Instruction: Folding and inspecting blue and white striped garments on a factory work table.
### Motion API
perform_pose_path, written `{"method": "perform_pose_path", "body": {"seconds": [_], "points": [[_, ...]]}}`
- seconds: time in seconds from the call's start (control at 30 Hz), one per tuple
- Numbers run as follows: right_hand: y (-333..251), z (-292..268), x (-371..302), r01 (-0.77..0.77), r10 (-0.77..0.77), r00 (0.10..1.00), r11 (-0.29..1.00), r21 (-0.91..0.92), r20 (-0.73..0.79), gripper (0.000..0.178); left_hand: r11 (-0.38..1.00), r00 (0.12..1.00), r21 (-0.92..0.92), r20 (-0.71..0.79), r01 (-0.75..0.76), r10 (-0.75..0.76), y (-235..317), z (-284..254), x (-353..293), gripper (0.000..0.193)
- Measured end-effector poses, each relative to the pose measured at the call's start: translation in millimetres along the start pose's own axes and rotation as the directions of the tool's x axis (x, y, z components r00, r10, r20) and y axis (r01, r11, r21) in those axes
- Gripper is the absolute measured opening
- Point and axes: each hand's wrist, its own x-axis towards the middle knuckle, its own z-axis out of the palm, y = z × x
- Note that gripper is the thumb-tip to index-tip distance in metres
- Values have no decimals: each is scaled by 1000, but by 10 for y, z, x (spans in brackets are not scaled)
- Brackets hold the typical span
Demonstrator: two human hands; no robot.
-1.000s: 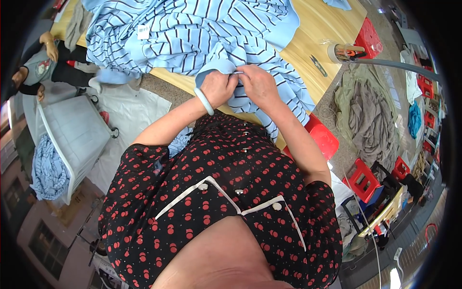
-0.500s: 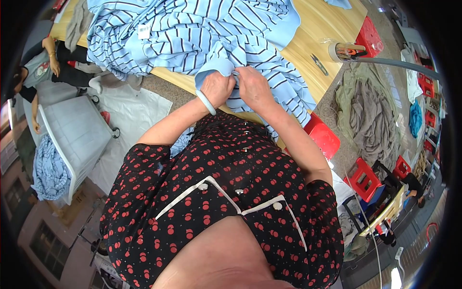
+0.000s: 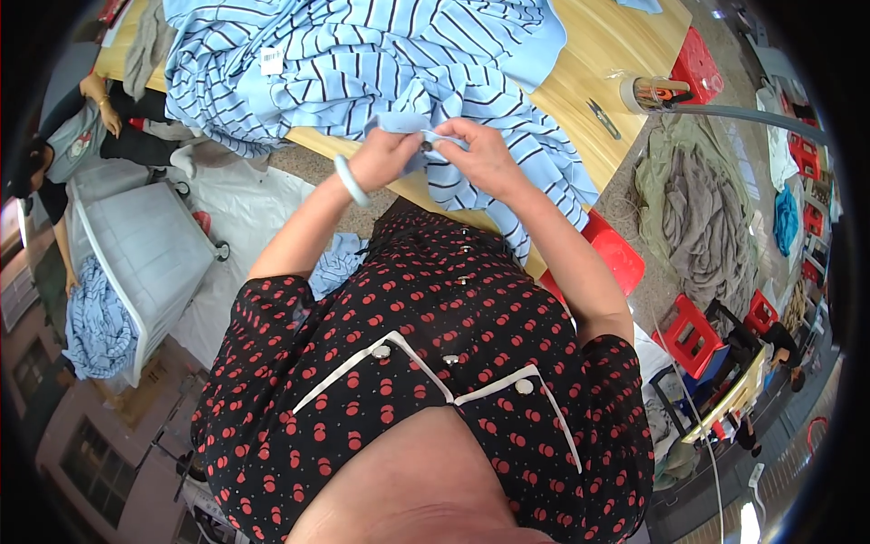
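Note:
A heap of light blue knit fabric with dark stripes (image 3: 353, 77) covers much of the wooden table (image 3: 580, 82), and its near folds hang over the edge. My left hand (image 3: 384, 160), with a pale bangle on its wrist, pinches a plain light blue band (image 3: 405, 121) of this fabric. Close beside it my right hand (image 3: 480, 156) grips the same band between thumb and fingers. A small dark round spot, perhaps a button, shows between the fingertips. A white tag (image 3: 271, 61) lies on the heap. Thread snips (image 3: 603, 119) rest on the table to the right.
At the table's right edge stands a tub of tools (image 3: 654, 94) beside a grey bar (image 3: 752, 114). Red stools (image 3: 609, 258) and a pile of grey cloth (image 3: 702, 213) are on the right. On the left, another person (image 3: 72, 140) reaches towards a wheeled white bin (image 3: 145, 245).
My hands have moved slightly apart, the left one towards the left and down. The plain band now stretches between them, and the dark spot has come into sight.

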Motion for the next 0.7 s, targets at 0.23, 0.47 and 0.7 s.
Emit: {"method": "perform_pose_path", "body": {"seconds": [0.23, 0.47, 0.7], "points": [[616, -32, -162, -29, 77, 915, 992, 125, -396, 25, 797, 926, -507, 4, 327, -377, 453, -613, 27, 24], [782, 24, -119, 58, -281, 895, 843, -534, -347, 42, 785, 928, -530, 10, 321, -373, 466, -639, 14, 20], [916, -473, -367, 40, -275, 851, 884, -466, -448, 29, 783, 835, -602, -342, 158, -431, 439, -898, 21, 13]]}}
